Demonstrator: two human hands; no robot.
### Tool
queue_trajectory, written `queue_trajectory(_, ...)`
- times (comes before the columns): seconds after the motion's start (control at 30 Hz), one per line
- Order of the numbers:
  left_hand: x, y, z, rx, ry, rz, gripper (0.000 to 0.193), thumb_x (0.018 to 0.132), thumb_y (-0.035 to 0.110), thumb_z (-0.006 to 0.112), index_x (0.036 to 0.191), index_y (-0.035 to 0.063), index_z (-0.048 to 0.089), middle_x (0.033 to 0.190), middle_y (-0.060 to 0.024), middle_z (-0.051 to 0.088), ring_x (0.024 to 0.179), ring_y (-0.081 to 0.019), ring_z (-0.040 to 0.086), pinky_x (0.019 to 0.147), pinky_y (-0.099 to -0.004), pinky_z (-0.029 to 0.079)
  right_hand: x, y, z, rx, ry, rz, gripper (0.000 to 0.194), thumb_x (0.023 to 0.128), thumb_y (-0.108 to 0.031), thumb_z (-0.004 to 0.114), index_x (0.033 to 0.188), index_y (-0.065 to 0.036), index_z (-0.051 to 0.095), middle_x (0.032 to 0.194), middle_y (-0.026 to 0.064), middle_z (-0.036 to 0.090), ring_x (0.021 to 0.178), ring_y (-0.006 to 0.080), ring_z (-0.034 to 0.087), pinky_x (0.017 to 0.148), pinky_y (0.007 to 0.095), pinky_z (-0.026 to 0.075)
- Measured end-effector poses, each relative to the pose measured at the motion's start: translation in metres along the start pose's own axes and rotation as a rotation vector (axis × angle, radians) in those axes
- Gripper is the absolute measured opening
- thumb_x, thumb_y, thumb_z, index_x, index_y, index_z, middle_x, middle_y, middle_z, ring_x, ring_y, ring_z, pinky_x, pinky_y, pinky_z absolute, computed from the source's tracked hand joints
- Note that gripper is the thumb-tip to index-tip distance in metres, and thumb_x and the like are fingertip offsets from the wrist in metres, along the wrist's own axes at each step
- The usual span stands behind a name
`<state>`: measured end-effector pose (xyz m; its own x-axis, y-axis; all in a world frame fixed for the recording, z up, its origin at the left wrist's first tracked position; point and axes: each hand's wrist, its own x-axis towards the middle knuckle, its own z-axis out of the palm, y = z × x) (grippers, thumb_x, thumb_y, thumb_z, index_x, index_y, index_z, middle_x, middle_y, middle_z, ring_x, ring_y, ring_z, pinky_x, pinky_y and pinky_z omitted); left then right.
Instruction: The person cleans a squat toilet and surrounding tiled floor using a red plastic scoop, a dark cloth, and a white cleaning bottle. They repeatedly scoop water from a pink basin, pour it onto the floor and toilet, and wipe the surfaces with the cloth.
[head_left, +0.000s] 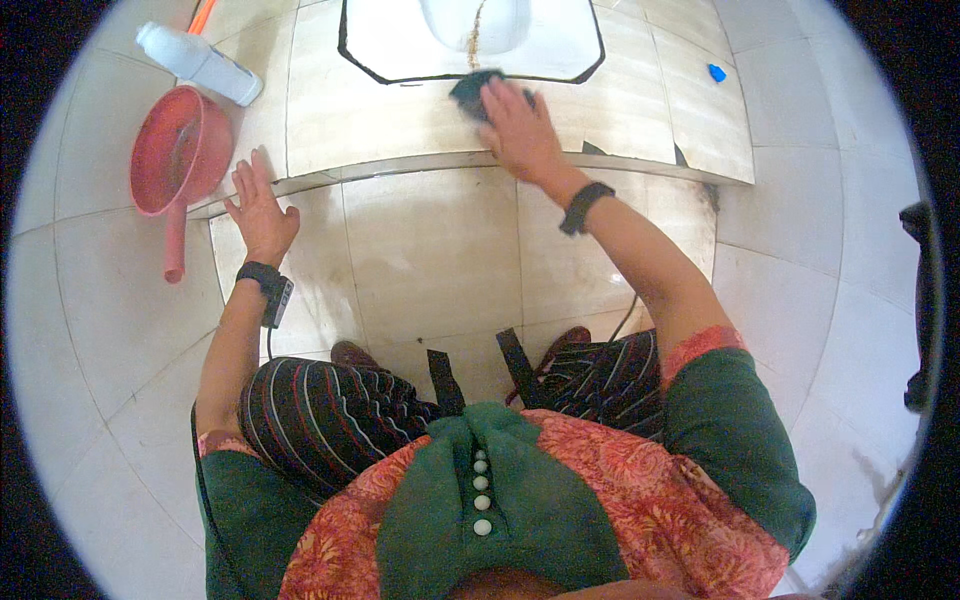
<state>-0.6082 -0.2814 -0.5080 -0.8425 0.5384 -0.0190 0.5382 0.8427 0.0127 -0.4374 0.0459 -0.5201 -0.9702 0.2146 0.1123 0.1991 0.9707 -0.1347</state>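
Note:
My right hand (523, 135) is pressed over a dark scouring pad or cloth (478, 93) on the tiled platform, just below the front rim of a white squat toilet pan (397, 45). A brown stain (474, 43) runs down the pan's middle. My left hand (259, 217) rests with fingers spread on the platform's left front edge, holding nothing. Close to its left stands a red plastic dipper (214, 142) with its handle towards me. A white plastic bottle (199, 64) lies on its side behind the dipper.
The raised tiled platform (360, 135) ends in a front edge (420, 167) with a step below it. A small blue scrap (717, 73) lies at its right. My shoes are on the lower floor. Cables hang from both wrist straps. A dark object (916, 300) stands at the far right rim.

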Motion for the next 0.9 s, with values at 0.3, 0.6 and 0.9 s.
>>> queue_trajectory(0.3,0.003,-0.006,0.008,-0.05,0.051,0.001,0.101,0.063,0.013,0.068,0.142,0.0132,0.006,0.142,-0.0207,0.021,0.132,-0.0355,0.02,0.1,-0.0603,0.019,0.049,0.029,0.032,-0.112,0.15,0.113,0.055,0.085,-0.038,0.049,0.127,-0.003,0.037,0.133,0.0149,0.037,0.122,0.036,0.035,0.098,0.0577,0.025)
queue_trajectory(0.6,0.001,-0.006,0.011,-0.03,0.069,0.014,0.1,0.063,0.012,0.068,0.142,0.0132,0.007,0.141,-0.0221,0.022,0.131,-0.0359,0.021,0.101,-0.0597,0.019,0.057,0.04,0.023,-0.114,0.15,0.102,0.056,0.086,-0.037,0.048,0.129,-0.005,0.034,0.134,0.015,0.036,0.124,0.034,0.033,0.098,0.0567,0.025)
queue_trajectory(0.9,0.001,-0.006,0.011,-0.015,0.1,0.041,0.099,0.063,0.012,0.067,0.142,0.0125,0.007,0.14,-0.0218,0.023,0.13,-0.0358,0.023,0.1,-0.06,0.021,0.06,0.046,0.021,-0.188,0.322,0.064,0.055,0.084,-0.036,0.052,0.125,-0.002,0.036,0.126,0.0165,0.042,0.115,0.0336,0.041,0.089,0.056,0.034)
